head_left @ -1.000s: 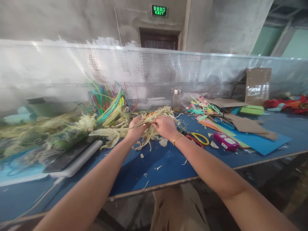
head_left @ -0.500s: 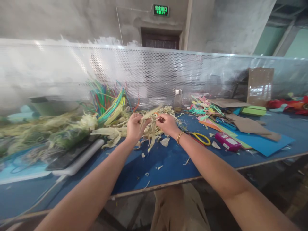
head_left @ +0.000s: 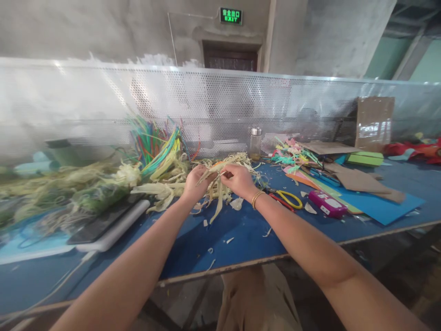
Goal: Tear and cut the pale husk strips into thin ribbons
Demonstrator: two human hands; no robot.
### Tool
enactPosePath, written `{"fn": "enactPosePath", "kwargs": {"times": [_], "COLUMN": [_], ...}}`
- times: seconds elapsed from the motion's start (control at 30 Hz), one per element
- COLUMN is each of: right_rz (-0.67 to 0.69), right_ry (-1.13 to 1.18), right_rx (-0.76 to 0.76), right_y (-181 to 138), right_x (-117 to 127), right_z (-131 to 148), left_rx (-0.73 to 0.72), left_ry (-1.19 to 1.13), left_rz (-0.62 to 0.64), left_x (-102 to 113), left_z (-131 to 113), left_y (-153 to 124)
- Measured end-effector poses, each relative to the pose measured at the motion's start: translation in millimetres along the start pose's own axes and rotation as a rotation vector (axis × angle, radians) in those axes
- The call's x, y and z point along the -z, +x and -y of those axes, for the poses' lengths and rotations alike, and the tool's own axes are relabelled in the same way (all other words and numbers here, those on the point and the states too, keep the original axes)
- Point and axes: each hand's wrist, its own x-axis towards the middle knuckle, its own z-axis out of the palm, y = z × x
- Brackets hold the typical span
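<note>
Pale yellow-green corn husk [head_left: 217, 209] is gathered between my two hands, above the blue table. My left hand [head_left: 195, 185] is closed around it, with a strip lying over the fingers and another hanging down. Thumb and fingertips of my right hand [head_left: 239, 180] pinch at the husk's right side, close to the left fingertips. What exactly sits in that pinch is too small to make out, perhaps a thin strand. Behind the hands spreads a heap of husk strips [head_left: 241, 158]. More loose husks [head_left: 161, 191] lie left of my left hand.
Red-and-yellow-handled pliers [head_left: 289, 198] and a purple box [head_left: 327, 203] lie to the right, beside coloured paper [head_left: 386, 204] and cardboard [head_left: 361, 179]. A glass bottle [head_left: 255, 145] stands behind. Left are a phone [head_left: 103, 225], a white power bank [head_left: 127, 225] and colourful pipe cleaners [head_left: 151, 142].
The raised husk strip has come down over my left fingers. My right hand has shifted slightly left, nearer to my left hand.
</note>
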Motion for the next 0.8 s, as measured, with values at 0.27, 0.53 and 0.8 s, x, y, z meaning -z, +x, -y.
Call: {"fn": "enactPosePath", "kwargs": {"times": [0.27,0.53,0.8], "right_rz": [0.007,0.07,0.065], "right_ry": [-0.01,0.106,0.13], "right_rx": [0.028,-0.073,-0.041], "right_y": [0.0,0.3,1.6], "right_x": [1.7,-3.0,4.3], "right_z": [-2.7,-9.3,-5.8], "left_rx": [0.151,0.324,0.279], "left_ry": [-0.154,-0.374,-0.469], "left_rz": [0.028,0.103,0.279], "left_x": [0.9,-2.8,1.2], "left_z": [-7.5,-0.5,-11.7], "left_y": [-2.8,-2.5,-8.0]}}
